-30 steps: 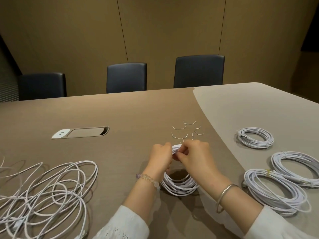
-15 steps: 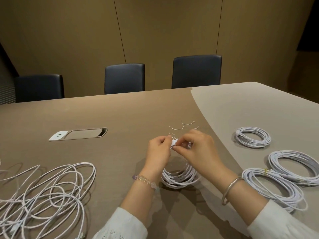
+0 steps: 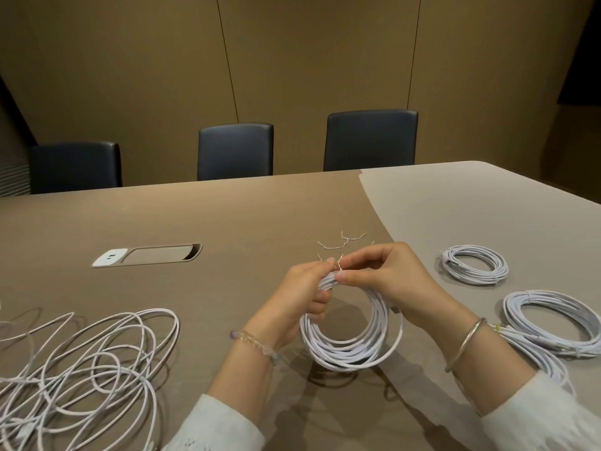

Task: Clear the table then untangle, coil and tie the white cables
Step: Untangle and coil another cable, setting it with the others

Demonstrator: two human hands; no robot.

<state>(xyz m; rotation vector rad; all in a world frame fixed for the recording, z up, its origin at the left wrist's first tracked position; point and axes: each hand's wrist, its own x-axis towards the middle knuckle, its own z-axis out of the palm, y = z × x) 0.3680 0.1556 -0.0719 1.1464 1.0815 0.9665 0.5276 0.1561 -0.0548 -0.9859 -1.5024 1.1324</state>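
Observation:
A coiled white cable hangs upright in front of me, lifted off the brown table. My left hand grips the coil at its top left. My right hand pinches a thin twist tie at the top of the coil, its ends sticking up between my fingertips. Spare twist ties lie on the table just beyond my hands. A loose tangle of white cables sprawls at the near left.
Three finished coils lie at the right: a small one, a larger one and one partly behind my right forearm. A power socket panel is set into the table at left. Three dark chairs stand along the far edge.
The coil has risen from lying on the table to hanging upright between my hands. My fingers have worked the tie round its top, and the view has drifted slightly.

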